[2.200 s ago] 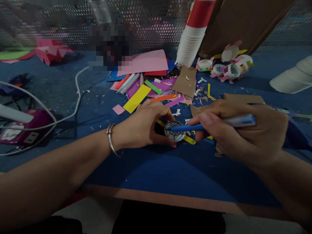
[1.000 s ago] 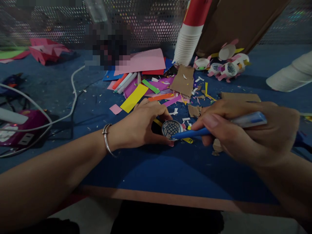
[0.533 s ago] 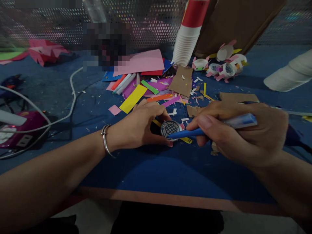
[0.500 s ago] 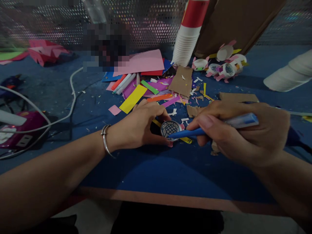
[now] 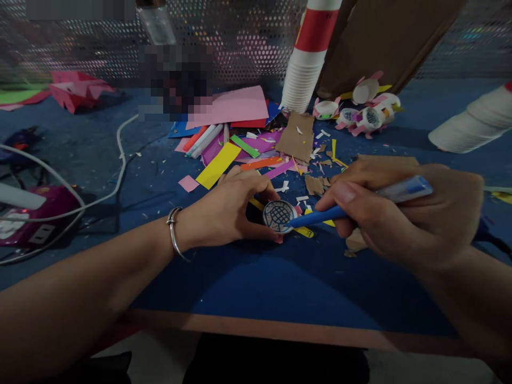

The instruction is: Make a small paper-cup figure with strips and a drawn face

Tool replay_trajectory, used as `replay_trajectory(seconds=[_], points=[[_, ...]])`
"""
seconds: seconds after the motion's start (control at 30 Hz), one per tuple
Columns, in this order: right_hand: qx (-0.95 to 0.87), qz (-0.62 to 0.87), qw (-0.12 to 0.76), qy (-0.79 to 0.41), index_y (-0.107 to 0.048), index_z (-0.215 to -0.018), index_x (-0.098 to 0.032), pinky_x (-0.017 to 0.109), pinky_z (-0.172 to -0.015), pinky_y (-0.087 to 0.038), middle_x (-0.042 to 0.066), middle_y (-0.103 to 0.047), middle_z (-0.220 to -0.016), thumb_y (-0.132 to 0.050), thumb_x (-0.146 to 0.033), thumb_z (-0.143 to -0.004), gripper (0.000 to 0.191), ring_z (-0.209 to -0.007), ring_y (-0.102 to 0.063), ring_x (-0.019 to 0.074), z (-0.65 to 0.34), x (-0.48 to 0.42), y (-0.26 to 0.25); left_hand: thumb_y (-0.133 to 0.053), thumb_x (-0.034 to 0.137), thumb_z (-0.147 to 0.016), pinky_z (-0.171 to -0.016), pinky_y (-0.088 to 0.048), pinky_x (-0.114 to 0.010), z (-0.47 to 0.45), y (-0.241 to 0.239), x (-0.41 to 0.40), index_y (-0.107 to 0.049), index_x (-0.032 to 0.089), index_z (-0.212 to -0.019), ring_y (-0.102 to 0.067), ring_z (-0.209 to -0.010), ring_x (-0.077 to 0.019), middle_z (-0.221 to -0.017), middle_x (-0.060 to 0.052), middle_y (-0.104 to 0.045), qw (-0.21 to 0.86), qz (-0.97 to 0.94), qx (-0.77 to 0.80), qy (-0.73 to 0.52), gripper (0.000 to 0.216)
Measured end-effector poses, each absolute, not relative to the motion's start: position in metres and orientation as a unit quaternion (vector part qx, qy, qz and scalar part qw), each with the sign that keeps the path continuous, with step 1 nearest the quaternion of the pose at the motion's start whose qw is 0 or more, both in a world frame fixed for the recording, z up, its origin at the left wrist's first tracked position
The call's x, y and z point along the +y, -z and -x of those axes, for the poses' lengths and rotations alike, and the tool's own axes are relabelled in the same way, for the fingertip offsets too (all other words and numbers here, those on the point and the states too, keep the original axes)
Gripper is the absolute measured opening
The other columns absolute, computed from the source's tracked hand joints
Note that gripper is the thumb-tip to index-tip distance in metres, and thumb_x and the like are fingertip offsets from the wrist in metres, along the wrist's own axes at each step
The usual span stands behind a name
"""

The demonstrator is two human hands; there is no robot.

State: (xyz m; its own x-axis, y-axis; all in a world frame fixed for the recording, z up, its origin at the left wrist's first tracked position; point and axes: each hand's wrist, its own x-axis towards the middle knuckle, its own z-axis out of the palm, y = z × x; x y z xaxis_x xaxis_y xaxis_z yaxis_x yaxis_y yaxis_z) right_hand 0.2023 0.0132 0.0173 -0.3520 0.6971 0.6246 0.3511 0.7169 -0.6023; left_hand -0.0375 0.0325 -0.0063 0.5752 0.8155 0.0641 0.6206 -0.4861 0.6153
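My left hand (image 5: 230, 208), with a metal bangle at the wrist, is closed around a small paper cup (image 5: 279, 216) lying on the blue table (image 5: 260, 277). The cup's round white bottom faces me and bears a blue grid drawing. My right hand (image 5: 404, 213) grips a blue marker (image 5: 360, 205), its tip touching the lower right edge of the cup's bottom. Yellow paper strips (image 5: 306, 231) poke out beside the cup.
Coloured paper scraps and markers (image 5: 240, 144) litter the middle. A tall stack of paper cups (image 5: 306, 69), leaning cardboard (image 5: 384, 37) and decorated cups (image 5: 366, 112) stand behind. Another cup stack (image 5: 472, 125) lies at right. White cables (image 5: 120, 160) and a purple device (image 5: 36, 213) sit at left.
The marker tip has shifted from the middle of the cup's bottom to its lower right edge, and more grid lines show. My left hand keeps its hold.
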Motion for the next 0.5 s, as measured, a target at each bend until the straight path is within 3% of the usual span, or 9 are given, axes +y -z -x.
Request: replay_trajectory(seconds=[0.33, 0.5], points=[[-0.803, 0.339, 0.449, -0.196, -0.07, -0.072, -0.024, 0.022, -0.053, -0.045, -0.008, -0.063, -0.059, -0.063, -0.011, -0.095, 0.027, -0.05, -0.058, 0.0049, -0.2081, 0.0118, -0.0147, -0.101, 0.052, -0.069, -0.095, -0.044, -0.043, 0.0377, 0.0043, 0.0323, -0.076, 0.019, -0.108, -0.062, -0.104, -0.0281, -0.108, -0.007, -0.073, 0.274, -0.845, 0.424, -0.18, 0.057], [-0.8, 0.36, 0.446, -0.179, -0.067, -0.069, -0.024, 0.022, -0.051, -0.041, -0.009, -0.058, -0.056, -0.064, -0.012, -0.094, 0.029, -0.048, -0.053, 0.0036, -0.2083, 0.0108, -0.0159, -0.101, 0.05, -0.069, -0.094, -0.044, -0.043, 0.0379, 0.0042, 0.0311, -0.075, 0.019, -0.108, -0.062, -0.104, -0.0277, -0.108, -0.006, -0.074, 0.278, -0.843, 0.424, -0.18, 0.057]])
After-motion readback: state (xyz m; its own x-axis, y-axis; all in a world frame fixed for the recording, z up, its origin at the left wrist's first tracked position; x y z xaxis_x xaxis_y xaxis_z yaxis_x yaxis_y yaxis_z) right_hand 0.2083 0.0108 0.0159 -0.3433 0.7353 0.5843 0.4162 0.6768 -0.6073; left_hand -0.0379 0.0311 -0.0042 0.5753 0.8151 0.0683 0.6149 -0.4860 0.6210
